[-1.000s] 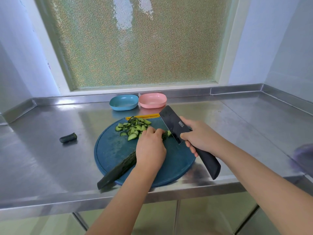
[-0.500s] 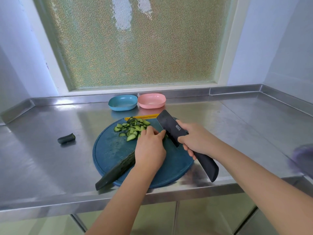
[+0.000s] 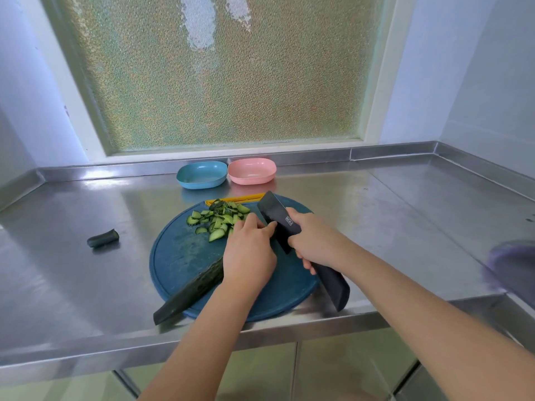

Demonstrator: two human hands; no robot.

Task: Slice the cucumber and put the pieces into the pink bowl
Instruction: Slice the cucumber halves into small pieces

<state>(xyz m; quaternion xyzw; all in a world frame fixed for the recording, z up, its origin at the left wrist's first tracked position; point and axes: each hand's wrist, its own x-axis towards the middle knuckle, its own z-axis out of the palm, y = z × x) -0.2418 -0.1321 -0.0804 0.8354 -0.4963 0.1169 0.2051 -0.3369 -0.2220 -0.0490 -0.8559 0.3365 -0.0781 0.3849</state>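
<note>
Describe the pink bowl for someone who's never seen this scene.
Below the frosted window, two bowls sit side by side on the steel counter. The pink bowl is the right-hand one; its neighbour, the blue bowl, differs only in colour.

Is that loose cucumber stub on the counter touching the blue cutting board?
Apart. The head view shows bare counter between the cucumber stub and the cutting board.

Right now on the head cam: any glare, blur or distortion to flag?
Head view: backlit by the frosted window, with bright glare patches on the steel counter near its back left; wide-angle distortion tilts the window's sides and bows the counter's edges; a blurred purple shape at the right edge is unidentifiable; left hand, right hand, knife and cucumber are sharp.
</note>
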